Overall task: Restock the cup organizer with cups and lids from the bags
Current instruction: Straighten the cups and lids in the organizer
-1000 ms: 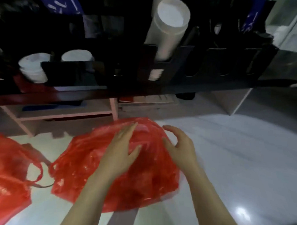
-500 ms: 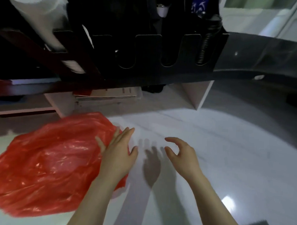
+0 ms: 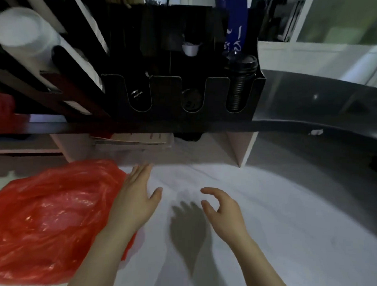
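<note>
A crumpled red plastic bag (image 3: 50, 213) lies on the pale floor at the lower left. My left hand (image 3: 136, 196) hovers with straight fingers over the bag's right edge and holds nothing. To its right, my right hand (image 3: 221, 208) hangs above the bare floor with loosely curled fingers, also empty. Above them stands the black cup organizer (image 3: 180, 95) on a dark counter. Its right slot holds a stack of black lids (image 3: 238, 84). A stack of white cups (image 3: 24, 34) leans out at the upper left. What the bag holds is hidden.
A dark counter edge (image 3: 312, 128) runs across the middle. Under it are a white panel leg (image 3: 245, 149) and flat cardboard (image 3: 136, 139). A small white cup (image 3: 189, 49) sits inside the organizer. A blue sign (image 3: 234, 29) stands behind it. Another red shape (image 3: 0, 108) shows at the far left.
The view swung right, so the red bag slid leftward in the frame. Both hands came off the bag; the right one is now over bare floor, the left at the bag's edge.
</note>
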Demonstrator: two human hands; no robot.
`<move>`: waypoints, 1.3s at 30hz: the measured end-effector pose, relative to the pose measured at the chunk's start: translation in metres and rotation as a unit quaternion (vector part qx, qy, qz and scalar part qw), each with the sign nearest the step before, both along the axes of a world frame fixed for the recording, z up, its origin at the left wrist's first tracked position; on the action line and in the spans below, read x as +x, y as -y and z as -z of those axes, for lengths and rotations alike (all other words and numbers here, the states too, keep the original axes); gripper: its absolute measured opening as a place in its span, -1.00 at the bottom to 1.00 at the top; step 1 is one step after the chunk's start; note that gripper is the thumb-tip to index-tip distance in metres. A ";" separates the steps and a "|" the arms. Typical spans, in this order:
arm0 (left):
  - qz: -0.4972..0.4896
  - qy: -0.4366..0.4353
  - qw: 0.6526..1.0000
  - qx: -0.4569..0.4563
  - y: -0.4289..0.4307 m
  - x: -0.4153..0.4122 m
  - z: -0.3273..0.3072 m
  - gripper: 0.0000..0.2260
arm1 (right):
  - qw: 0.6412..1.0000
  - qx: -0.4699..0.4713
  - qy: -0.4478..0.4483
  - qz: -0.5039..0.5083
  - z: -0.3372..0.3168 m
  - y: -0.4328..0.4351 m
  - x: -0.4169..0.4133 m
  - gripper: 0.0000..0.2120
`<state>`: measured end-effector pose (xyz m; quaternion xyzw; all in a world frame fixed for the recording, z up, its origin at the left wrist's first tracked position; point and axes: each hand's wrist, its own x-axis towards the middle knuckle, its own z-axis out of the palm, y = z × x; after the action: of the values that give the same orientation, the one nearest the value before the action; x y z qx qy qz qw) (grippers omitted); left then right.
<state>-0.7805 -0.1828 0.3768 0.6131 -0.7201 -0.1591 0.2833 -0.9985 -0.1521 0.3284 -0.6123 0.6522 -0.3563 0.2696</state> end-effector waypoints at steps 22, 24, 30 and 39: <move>0.057 0.027 0.957 -0.282 0.102 -0.054 -0.172 -0.50 | 0.930 -0.366 -0.022 0.036 -0.203 0.111 -0.062 -0.73; 0.067 0.066 0.953 -0.289 0.129 -0.066 -0.191 -0.47 | 0.922 -0.380 -0.055 0.058 -0.223 0.126 -0.068 -0.75; 0.028 0.182 0.974 -0.132 0.189 -0.073 -0.182 -0.29 | 0.942 -0.261 -0.207 -0.028 -0.258 0.162 -0.087 -0.59; 0.034 0.212 0.970 -0.112 0.201 -0.072 -0.169 -0.26 | 0.964 -0.056 -0.234 -0.109 -0.275 0.191 -0.100 -0.31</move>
<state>-0.8521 -0.3840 0.5462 0.5724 -0.7973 0.0466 0.1859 -1.0984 -0.3430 0.6033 -0.7603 0.6054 -0.2075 0.1115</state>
